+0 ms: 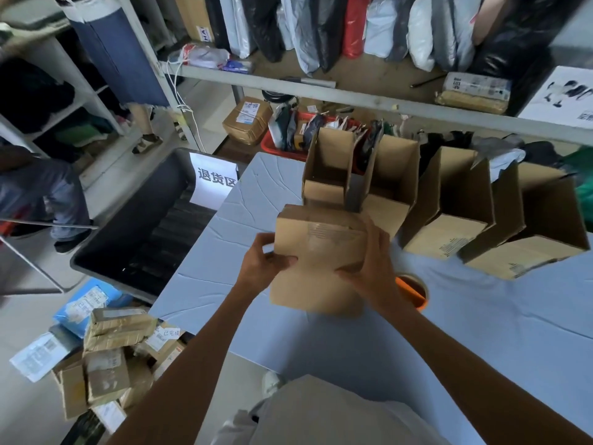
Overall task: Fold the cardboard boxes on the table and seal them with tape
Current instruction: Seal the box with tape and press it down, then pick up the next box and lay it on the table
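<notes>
Forearms are seen reaching forward from the bottom edge over the pale blue desk (481, 332). A closed cardboard box (317, 252) is held between both hands, above the middle of the desk towards its left edge; whether its base touches the surface cannot be told. The left grip (266, 268) is closed round the box's left edge, with the thumb laid on the near face. The right grip (372, 264) is curled over the box's right side. Clear tape is seen across the box's top.

An orange tape roll (414, 292) lies flat on the desk just beside the right wrist, partly hidden by it.

Behind the held box, four open boxes (449, 207) are stood in a row across the desk, touching or nearly so, with flaps raised. Their insides are in shadow, so any contents cannot be made out.

On the floor to the left, a heap of taped parcels (112, 348) is piled. Farther back a grey bin (106, 245) is set against the desk's left edge; dark flat packs (173, 232) are stacked in it, and a white sign (213, 181) leans at its far end.

Beyond the desk a red basket (279, 149) is stuffed with bagged items, and a shelf (321, 88) above is lined with upright plastic bags.
</notes>
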The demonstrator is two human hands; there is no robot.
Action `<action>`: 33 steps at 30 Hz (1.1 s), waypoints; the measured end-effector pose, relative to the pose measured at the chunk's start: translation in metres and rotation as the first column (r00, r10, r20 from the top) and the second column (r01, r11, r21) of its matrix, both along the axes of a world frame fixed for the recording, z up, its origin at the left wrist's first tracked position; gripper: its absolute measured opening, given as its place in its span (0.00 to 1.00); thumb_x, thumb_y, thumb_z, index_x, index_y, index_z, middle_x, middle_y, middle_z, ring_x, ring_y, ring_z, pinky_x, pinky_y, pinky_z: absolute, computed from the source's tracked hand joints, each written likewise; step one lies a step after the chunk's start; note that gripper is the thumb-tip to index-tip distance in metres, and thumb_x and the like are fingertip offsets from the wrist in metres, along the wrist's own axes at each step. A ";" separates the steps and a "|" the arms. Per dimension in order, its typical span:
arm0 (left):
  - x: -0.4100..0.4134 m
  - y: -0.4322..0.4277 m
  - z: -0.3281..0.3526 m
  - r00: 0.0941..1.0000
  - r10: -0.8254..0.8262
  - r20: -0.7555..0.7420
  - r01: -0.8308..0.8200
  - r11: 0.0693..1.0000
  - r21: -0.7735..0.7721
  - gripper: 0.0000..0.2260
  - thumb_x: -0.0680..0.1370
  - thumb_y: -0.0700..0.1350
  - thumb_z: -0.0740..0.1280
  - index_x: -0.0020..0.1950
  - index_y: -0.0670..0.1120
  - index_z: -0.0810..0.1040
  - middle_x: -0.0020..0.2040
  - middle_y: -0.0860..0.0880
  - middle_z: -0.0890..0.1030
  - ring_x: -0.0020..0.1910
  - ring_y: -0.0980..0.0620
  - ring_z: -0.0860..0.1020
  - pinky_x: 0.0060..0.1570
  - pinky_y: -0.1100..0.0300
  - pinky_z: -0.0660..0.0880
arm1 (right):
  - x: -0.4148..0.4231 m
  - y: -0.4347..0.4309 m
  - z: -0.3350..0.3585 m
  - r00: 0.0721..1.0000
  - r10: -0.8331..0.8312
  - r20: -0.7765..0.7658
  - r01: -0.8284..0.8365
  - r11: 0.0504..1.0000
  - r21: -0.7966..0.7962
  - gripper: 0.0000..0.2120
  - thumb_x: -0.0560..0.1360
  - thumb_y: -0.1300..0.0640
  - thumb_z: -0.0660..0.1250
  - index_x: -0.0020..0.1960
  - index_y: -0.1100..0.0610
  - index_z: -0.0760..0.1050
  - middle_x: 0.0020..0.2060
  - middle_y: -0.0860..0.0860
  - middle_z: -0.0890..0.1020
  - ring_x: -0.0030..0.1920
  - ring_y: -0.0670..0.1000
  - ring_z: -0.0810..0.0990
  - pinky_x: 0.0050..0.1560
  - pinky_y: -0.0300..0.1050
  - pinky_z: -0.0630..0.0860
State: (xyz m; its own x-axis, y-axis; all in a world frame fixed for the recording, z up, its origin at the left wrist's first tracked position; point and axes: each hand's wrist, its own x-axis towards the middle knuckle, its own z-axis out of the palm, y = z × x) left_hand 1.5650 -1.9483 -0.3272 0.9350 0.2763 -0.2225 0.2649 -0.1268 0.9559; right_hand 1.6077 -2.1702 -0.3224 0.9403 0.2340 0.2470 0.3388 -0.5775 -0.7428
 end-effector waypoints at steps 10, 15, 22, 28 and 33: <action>-0.038 0.002 -0.005 0.989 0.029 -0.142 -0.013 0.994 0.107 0.25 0.67 0.47 0.77 0.60 0.55 0.72 0.52 0.49 0.79 0.43 0.54 0.81 0.39 0.65 0.76 | -0.024 -0.006 -0.008 0.910 0.006 -0.415 0.082 0.978 0.192 0.30 0.69 0.58 0.75 0.66 0.57 0.66 0.52 0.48 0.79 0.51 0.48 0.79 0.49 0.32 0.73; -0.049 0.012 0.032 0.989 0.134 -0.064 -0.139 0.987 -0.082 0.18 0.72 0.58 0.70 0.59 0.54 0.78 0.53 0.51 0.81 0.51 0.49 0.80 0.46 0.59 0.76 | 0.003 0.011 0.029 0.788 0.036 -0.614 0.290 0.859 0.422 0.33 0.65 0.55 0.76 0.66 0.59 0.65 0.56 0.56 0.78 0.53 0.55 0.79 0.53 0.54 0.77; -0.049 0.003 0.047 0.998 0.051 0.033 -0.049 0.997 -0.059 0.24 0.67 0.55 0.72 0.62 0.56 0.76 0.54 0.50 0.81 0.51 0.51 0.79 0.44 0.56 0.80 | 0.029 0.006 0.041 0.522 0.016 -0.853 0.456 0.840 0.295 0.12 0.72 0.49 0.66 0.49 0.57 0.74 0.47 0.56 0.79 0.42 0.54 0.78 0.44 0.51 0.77; -0.031 -0.003 0.056 0.978 0.207 0.011 -0.205 0.959 0.195 0.18 0.70 0.58 0.72 0.56 0.51 0.79 0.46 0.52 0.80 0.38 0.62 0.79 0.37 0.69 0.75 | 0.010 -0.010 0.054 0.527 0.106 -0.843 0.446 0.810 0.381 0.36 0.64 0.38 0.70 0.63 0.61 0.74 0.49 0.60 0.81 0.47 0.59 0.81 0.48 0.51 0.77; -0.017 0.011 0.058 0.935 0.330 -0.132 -0.270 0.901 0.339 0.24 0.69 0.66 0.69 0.58 0.52 0.79 0.50 0.50 0.82 0.51 0.48 0.79 0.55 0.49 0.76 | -0.012 -0.012 0.063 0.600 0.162 -0.783 0.219 0.908 0.356 0.33 0.66 0.55 0.77 0.65 0.51 0.63 0.49 0.50 0.76 0.46 0.52 0.78 0.42 0.47 0.79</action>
State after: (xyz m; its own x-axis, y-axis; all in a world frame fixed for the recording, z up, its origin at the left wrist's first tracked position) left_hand 1.5477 -1.9374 -0.2693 0.7483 0.6198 -0.2365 0.5022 -0.2963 0.8124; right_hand 1.5955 -2.1827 -0.2590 0.8057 0.2698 -0.5273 -0.4946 -0.1835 -0.8495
